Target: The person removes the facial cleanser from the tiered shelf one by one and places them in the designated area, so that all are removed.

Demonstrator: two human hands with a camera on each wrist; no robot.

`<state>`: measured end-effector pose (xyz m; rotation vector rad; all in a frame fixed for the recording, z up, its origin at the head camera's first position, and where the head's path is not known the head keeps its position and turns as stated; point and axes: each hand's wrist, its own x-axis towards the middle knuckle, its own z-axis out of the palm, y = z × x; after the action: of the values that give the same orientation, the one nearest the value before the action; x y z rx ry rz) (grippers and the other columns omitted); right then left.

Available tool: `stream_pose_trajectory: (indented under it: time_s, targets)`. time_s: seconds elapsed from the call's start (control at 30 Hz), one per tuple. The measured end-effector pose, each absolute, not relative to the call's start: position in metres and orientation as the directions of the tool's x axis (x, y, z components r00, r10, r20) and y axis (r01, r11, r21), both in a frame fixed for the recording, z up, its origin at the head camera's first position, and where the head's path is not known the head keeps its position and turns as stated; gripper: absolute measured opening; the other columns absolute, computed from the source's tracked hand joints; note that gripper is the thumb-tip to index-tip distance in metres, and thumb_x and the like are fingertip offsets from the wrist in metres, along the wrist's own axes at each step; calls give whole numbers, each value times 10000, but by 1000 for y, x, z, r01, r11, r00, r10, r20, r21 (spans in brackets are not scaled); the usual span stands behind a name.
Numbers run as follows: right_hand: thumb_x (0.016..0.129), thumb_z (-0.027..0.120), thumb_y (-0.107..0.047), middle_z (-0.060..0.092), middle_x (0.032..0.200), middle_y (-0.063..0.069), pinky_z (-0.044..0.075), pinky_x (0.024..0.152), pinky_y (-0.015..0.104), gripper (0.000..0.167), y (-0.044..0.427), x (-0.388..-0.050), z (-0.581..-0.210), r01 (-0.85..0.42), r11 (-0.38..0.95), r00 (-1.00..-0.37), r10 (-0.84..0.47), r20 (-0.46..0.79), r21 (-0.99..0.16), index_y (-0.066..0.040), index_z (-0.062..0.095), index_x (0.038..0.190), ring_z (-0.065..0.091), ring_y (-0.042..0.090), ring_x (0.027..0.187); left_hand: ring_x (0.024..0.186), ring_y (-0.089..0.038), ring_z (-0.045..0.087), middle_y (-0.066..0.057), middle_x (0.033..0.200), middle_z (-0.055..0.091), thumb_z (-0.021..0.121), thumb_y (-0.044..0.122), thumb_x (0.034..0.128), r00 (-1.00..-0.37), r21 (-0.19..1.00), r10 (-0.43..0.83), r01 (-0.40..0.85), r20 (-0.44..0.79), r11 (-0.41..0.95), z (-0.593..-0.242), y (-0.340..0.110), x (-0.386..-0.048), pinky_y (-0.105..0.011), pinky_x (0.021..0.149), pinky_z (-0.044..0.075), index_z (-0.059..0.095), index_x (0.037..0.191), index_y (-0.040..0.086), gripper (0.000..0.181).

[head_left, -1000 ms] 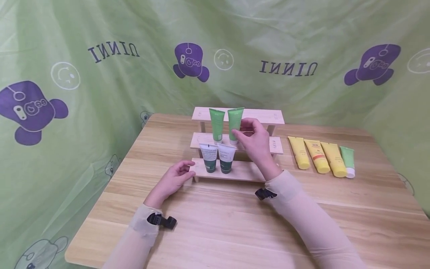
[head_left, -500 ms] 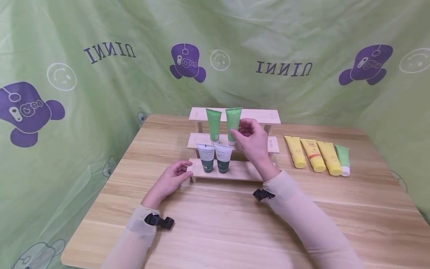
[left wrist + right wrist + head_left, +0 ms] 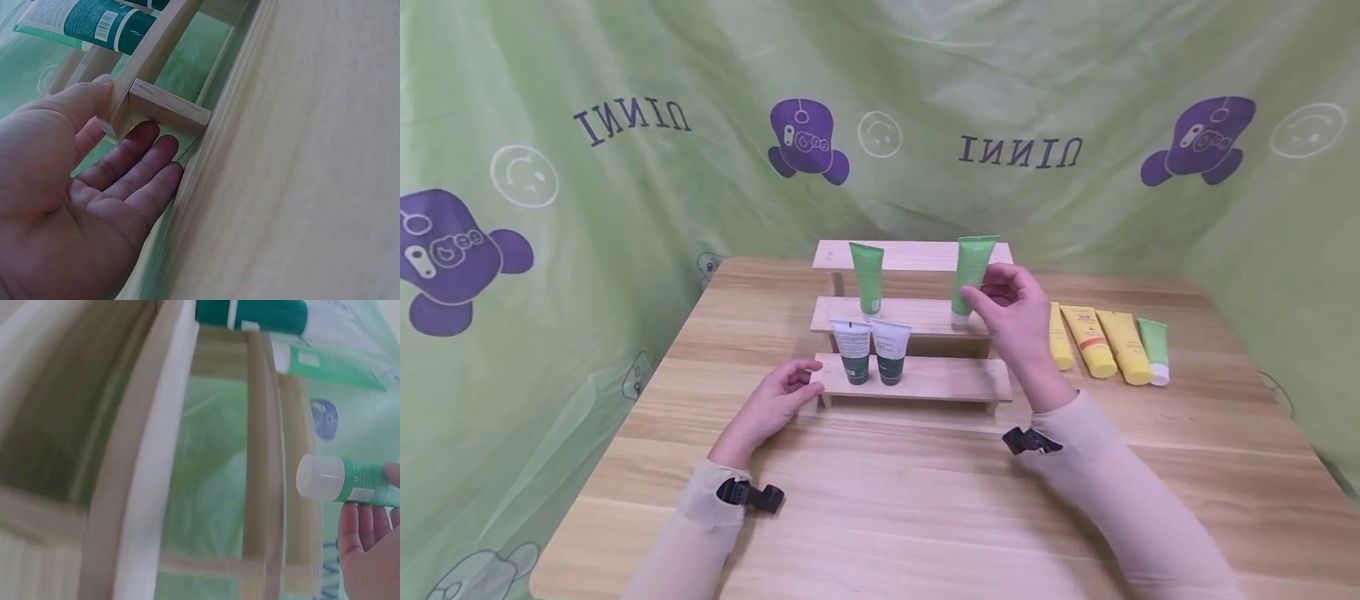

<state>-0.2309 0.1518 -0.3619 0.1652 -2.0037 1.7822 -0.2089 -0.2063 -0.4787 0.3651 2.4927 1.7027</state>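
Right hand (image 3: pixel 1018 321) pinching a green tube (image 3: pixel 972 267) upright at the middle board (image 3: pixel 917 312)

We are watching the right hand closing partway, its thumb pressing the near side of the green tube and its fingers reaching round toward the far side. The tube is sitting between thumb and fingertips, just left of the palm, over the right part of the middle board. We are finding its long axis running close to vertical: the white cap (image 3: pixel 960 319) is pointing down, and the flat crimped end is pointing up and leaning slightly right. Whether the cap is touching the board, we are not managing to tell.

On the left, we are seeing the left hand (image 3: pixel 775 400) gripping the end of the lowest board (image 3: pixel 955 377) of the wooden rack (image 3: pixel 917 254) between thumb and index finger, the other fingers curling loosely below.

A second green tube (image 3: pixel 868 279) is standing cap down on the middle board, well left of the held one. Two white-and-dark-green tubes (image 3: pixel 854 352) are standing side by side on the left part of the lowest board. To the right, three yellow tubes (image 3: pixel 1088 340) and another green one (image 3: pixel 1153 346) are lying on the table (image 3: pixel 880 492), their caps pointing nearer.
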Motion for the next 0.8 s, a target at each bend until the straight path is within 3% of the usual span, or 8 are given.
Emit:
stream_pose_trajectory:
  time_s: [0.53, 0.8]
  targets:
    - [800, 832, -138, 639, 991, 30, 490, 783, 192, 384, 228, -216, -370, -292, 242, -854, 370, 366, -925, -55, 632, 1117, 599, 136, 900, 934, -222, 620, -112, 1035, 624, 702, 256, 923, -966, 925, 255, 140, 48, 354, -478, -207, -206, -297, 829, 503, 590, 1270, 83, 403]
    - [744, 865, -74, 646, 982, 47, 501, 761, 150, 392, 273, -205, -368, -263, 92, -829, 488, 274, -960, -89, 644, 1068, 596, 142, 901, 932, -242, 613, -135, 1030, 628, 658, 146, 953, -962, 925, 272, 115, 13, 363, -454, -200, -197, -300, 817, 499, 559, 1292, 1, 381]
